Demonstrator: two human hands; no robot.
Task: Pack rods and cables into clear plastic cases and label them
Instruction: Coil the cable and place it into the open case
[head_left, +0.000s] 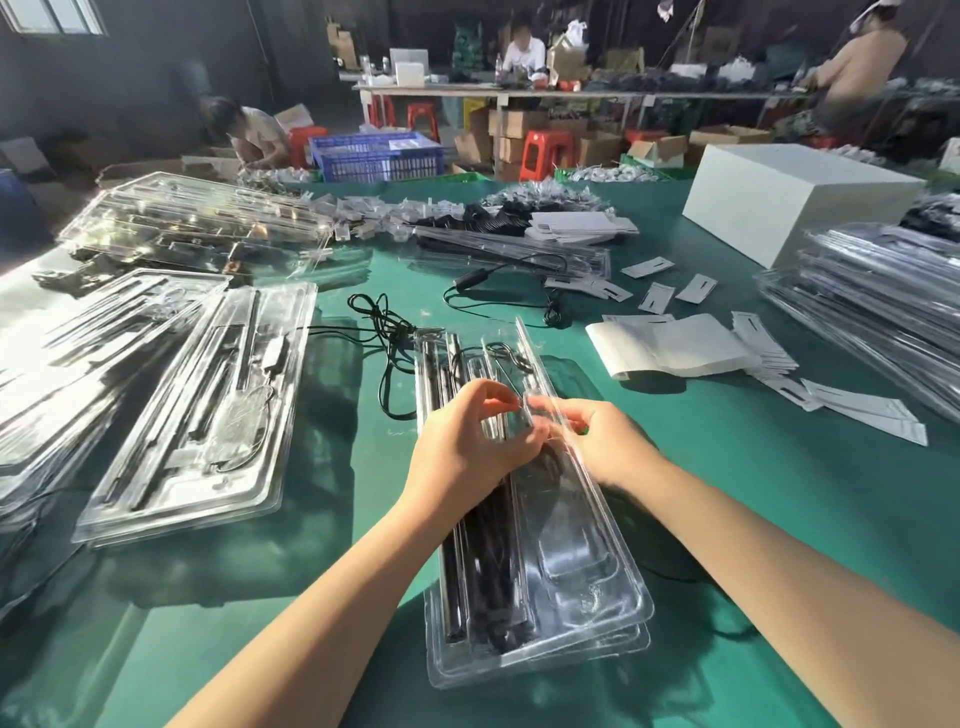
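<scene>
Open clear case (566, 561) lying on the green table (779, 519), long axis running away from the body, rods (488, 545) in the left-side channels. Left hand (467, 441) and right hand (597, 441) meeting over mid-case, fingers curled, apparently pinching thin cable (511, 402); grip unclear. Loose cable (389, 332) trailing up-left, nearer the left hand.

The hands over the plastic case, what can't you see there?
- Head view: what the left hand and right hand hold is hidden by the fingers and glare.
- The middle of the rods in the plastic case is hidden by the left hand.
- Print on the paper labels is too small.
</scene>
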